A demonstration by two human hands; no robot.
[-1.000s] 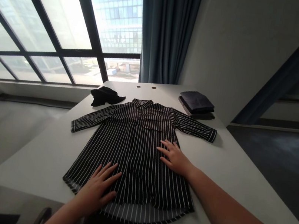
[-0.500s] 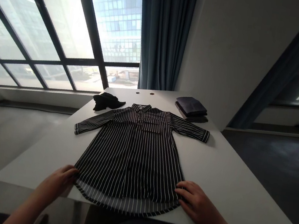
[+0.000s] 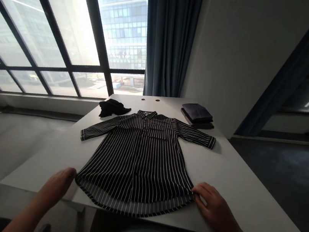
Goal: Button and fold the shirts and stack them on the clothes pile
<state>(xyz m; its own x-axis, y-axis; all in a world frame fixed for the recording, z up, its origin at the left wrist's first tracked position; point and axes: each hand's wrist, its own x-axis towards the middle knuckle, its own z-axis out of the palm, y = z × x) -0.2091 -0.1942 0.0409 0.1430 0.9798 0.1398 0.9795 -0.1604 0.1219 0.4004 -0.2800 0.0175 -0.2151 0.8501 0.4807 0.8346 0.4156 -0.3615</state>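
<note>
pinstripe collared shirt [image 3: 139,160] spans the centre; left hand [image 3: 57,185], lower left, and right hand [image 3: 213,208], lower right, pinch its hem corners, fingers [image 3: 204,187] closed, likely to keep it taut.

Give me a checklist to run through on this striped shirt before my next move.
1. Left hand pinching the near left corner of the striped shirt: ok.
2. Right hand pinching the near right corner: ok.
3. Sleeves spread out to either side: ok.
4. Front and back hems level: not ok, the back hem reaches closer to you, showing its inner side.
5. Buttons all fastened: cannot tell, too small to make out.
6. Folded stack apart from the right sleeve: cannot tell, they look very close.
</note>
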